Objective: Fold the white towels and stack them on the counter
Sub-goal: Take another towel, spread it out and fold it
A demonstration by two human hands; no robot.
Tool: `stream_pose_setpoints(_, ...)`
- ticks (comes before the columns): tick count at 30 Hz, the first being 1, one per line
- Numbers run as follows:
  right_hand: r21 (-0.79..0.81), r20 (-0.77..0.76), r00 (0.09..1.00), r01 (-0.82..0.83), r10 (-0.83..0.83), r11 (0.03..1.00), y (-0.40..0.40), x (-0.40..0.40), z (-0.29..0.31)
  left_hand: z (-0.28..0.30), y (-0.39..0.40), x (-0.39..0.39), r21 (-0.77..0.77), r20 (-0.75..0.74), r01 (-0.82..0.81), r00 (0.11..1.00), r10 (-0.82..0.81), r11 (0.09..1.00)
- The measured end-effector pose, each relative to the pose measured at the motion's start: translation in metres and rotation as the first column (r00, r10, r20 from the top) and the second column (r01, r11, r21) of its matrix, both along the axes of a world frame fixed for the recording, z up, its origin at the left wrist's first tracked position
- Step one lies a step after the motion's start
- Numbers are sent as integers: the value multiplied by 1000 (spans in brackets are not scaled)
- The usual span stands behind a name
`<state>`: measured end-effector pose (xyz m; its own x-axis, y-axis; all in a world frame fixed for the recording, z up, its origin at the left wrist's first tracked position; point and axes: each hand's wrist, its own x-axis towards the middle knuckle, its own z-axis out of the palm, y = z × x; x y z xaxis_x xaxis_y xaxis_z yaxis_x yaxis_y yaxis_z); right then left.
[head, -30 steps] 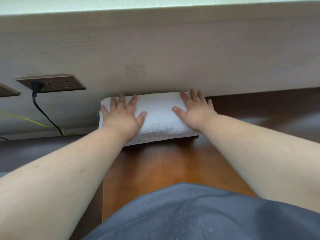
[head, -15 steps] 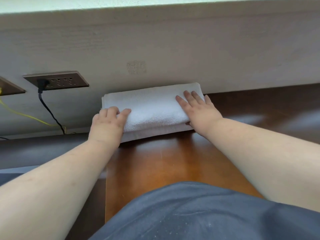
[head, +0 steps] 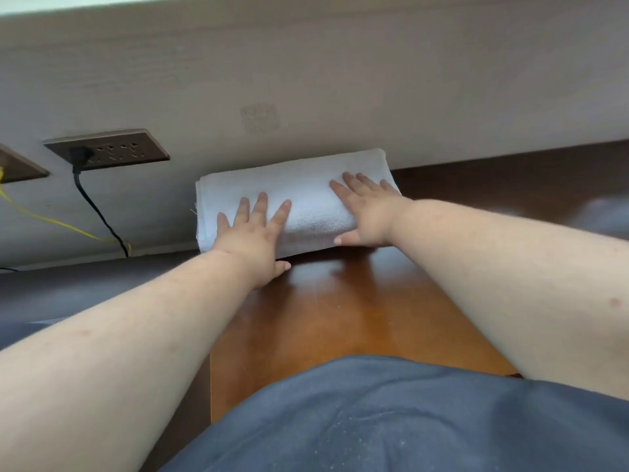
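Observation:
A folded white towel stack [head: 306, 190] lies on the brown wooden counter [head: 340, 315], pushed against the pale wall. My left hand [head: 253, 240] rests flat on the stack's near left part, fingers spread, thumb at the front edge. My right hand [head: 366, 212] lies flat on the right end, fingers on top and thumb along the front side. Neither hand grips the cloth.
A dark socket plate [head: 109, 149] with a black plug and cord [head: 98, 212] sits on the wall to the left, with a yellow cable [head: 51, 221] beside it. A second plate [head: 17, 165] is at the far left. My blue shirt [head: 391, 417] fills the bottom.
My left hand, curled at the stack's left front edge half a second ago, now lies flat with fingers spread on top. My right hand stays on the right end. The view has shifted slightly.

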<state>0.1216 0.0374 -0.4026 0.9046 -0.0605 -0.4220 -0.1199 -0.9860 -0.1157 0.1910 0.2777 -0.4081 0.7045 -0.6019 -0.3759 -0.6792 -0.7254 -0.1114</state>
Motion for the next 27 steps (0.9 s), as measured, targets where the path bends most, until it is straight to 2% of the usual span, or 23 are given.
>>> stream_pose_setpoints(3,168,49,995,83,-92,982,-4,1,18,17,-7,4,-13,-55,-46,997,45,999)
stream_pose_setpoints(5,311,124,964,187,-235,932,-9,-7,30,31,-15,3,-117,-7,-74,997,73,990)
stream_pose_setpoints(8,372,196,910,277,-366,886,-28,-26,48,50,-31,-5,-202,76,-48,995,65,978)
stream_pose_setpoints(13,307,224,866,372,-446,876,-79,-80,72,78,-67,-33,-303,63,-47,996,69,952)
stream_pose_setpoints(19,228,269,842,417,-468,880,-140,-188,86,99,-93,-101,-285,102,-94,987,128,954)
stream_pose_setpoints(22,222,272,823,451,-499,865,-167,-256,98,112,-119,-148,-293,115,-38,991,75,955)
stream_pose_setpoints(27,168,315,770,530,-555,831,-219,-363,141,155,-232,-253,-474,56,117,993,-103,873)
